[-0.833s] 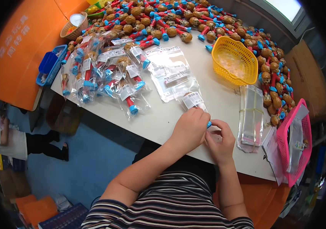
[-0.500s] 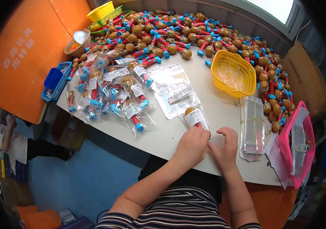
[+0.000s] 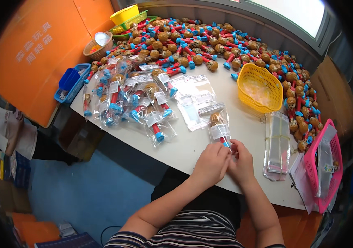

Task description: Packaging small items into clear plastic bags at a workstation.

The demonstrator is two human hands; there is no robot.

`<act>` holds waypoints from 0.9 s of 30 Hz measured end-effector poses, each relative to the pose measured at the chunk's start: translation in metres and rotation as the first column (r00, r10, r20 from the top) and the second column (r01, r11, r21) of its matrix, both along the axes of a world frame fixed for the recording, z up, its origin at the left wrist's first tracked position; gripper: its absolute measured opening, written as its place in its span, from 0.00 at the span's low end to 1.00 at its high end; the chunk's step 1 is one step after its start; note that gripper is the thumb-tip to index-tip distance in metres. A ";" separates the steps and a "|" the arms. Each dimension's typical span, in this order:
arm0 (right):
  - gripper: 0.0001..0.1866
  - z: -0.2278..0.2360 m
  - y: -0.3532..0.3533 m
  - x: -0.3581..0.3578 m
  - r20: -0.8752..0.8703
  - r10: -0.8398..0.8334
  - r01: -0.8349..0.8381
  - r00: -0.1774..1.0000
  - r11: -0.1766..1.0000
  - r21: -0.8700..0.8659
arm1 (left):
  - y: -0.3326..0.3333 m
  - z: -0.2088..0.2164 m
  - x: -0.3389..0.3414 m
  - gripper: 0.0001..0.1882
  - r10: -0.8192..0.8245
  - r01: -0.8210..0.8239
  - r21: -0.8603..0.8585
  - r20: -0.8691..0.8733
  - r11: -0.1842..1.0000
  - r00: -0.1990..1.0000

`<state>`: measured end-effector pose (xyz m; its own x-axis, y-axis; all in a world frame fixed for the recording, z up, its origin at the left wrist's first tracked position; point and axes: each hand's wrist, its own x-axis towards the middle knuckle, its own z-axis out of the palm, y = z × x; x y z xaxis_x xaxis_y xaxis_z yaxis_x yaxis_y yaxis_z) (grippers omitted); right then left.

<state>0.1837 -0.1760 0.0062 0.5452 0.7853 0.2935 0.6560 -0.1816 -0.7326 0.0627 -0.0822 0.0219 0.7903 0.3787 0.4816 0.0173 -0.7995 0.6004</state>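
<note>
At the table's near edge, a clear plastic bag [image 3: 219, 130] holds one toy with a brown round head, a red stick and a blue end, with a white label across it. My left hand [image 3: 212, 163] is closed on the bag's near end. Close against it, my right hand [image 3: 241, 162] has its fingers bent and pinched at the same end, beside the blue tip. The fingertips partly hide the bag's edge. Just beyond lie flat printed clear bags [image 3: 195, 97]. To the left is a heap of bagged toys [image 3: 137, 97].
Loose toys [image 3: 209, 39] cover the table's far side and curve down the right. A yellow basket [image 3: 260, 89], banded clear bags [image 3: 277, 144] and a pink basket [image 3: 310, 165] stand right. A blue basket [image 3: 74, 84] sits at the left edge. Another person [image 3: 15, 130] is far left.
My right hand, whose thumb and fingers were spread apart, has closed in beside the left at the bag's near end. More of the bagged toy shows. The whole view has shifted slightly.
</note>
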 end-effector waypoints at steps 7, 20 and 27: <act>0.13 -0.008 -0.008 0.001 -0.246 -0.037 0.069 0.968 0.991 0.119 | -0.007 -0.016 0.001 0.29 0.207 -0.200 -0.112 0.049 0.973 0.977; 0.12 0.011 -0.018 0.014 -0.860 -0.009 0.002 0.511 1.000 -0.009 | 0.004 -0.018 -0.001 0.09 0.232 -0.217 -0.354 0.001 0.910 0.973; 0.15 0.015 -0.017 0.014 -0.896 -0.056 -0.022 0.441 0.997 -0.073 | 0.002 -0.010 -0.008 0.19 0.167 -0.177 0.043 0.178 0.983 0.970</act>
